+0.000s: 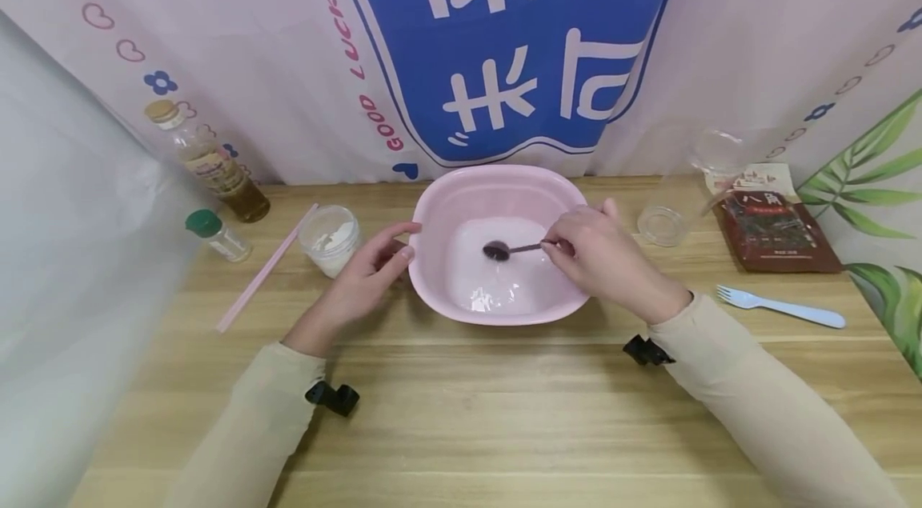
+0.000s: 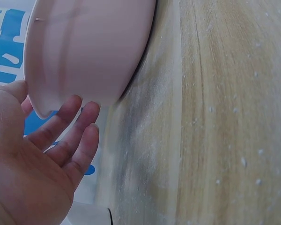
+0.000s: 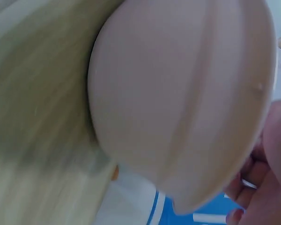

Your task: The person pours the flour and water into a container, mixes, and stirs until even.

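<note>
A pink plastic basin (image 1: 497, 316) stands near the middle of the table, with clear liquid glinting on its pale bottom. My right hand (image 1: 601, 256) reaches over the basin's right rim and pinches the thin handle of a dark spoon (image 1: 495, 251). The spoon's bowl points left, over the middle of the basin. At the left rim, my left hand (image 1: 363, 280) holds the edge between thumb and finger. Its other fingers (image 2: 77, 140) spread below the rim in the left wrist view. From the right wrist, the basin's outer wall (image 3: 178, 93) hides the spoon.
Left of the basin are a jar of white powder (image 1: 331, 240), a pink stick (image 1: 266, 268), a green-capped shaker (image 1: 219, 236) and an oil bottle (image 1: 223, 172). To the right lie a clear lidlike container (image 1: 663, 226), a red-brown packet (image 1: 778, 232) and a blue fork (image 1: 781, 306). A printed curtain hangs behind.
</note>
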Tool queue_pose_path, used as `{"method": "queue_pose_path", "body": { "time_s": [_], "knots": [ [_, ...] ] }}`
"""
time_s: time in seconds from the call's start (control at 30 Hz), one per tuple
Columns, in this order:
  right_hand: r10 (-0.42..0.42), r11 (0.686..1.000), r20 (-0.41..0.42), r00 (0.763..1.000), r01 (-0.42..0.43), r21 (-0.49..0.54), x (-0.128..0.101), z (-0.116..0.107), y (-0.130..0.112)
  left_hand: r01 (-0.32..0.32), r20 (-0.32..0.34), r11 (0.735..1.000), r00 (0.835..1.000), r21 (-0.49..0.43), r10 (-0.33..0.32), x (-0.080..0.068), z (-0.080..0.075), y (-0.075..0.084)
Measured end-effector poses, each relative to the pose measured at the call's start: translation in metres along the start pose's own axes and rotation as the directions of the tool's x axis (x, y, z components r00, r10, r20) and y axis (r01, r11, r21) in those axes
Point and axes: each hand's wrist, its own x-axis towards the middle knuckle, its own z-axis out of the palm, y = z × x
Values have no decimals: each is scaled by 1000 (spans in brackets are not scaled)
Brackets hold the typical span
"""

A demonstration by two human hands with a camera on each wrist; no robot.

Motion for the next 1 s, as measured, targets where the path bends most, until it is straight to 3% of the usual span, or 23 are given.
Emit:
{"method": "queue_pose_path", "body": {
  "time_s": [0.13,0.23,0.4,0.53,0.67,0.83,0.93,1.0],
  "knots": [
    [33,999,-20,999,-34,-24,-6,-11,11,-4,1,1000,1000,-1,4,0,0,0],
    [27,999,26,999,-28,25,-13,-18,15,0,2,1000,1000,-1,0,0,0,0],
    [42,994,80,996,-50,101,-12,-8,8,3,1,1000,1000,5,-3,0,0,0],
    [111,993,3,994,-111,45,-7,1,5,-1,2,1000,1000,-2,1,0,1,0],
    [151,988,-36,988,-152,-12,-10,-8,12,-2,0,1000,1000,-6,2,1,1,0],
    [135,988,94,986,-141,59,-19,-26,15,-2,-1,1000,1000,-6,2,1,1,-1],
    [100,984,160,982,-122,133,-18,-22,7,-2,-3,1000,1000,-5,2,0,1,-1],
    [95,982,159,983,-119,147,-14,-13,1,-2,-3,1000,1000,-2,2,0,1,-1]
  ]
}}
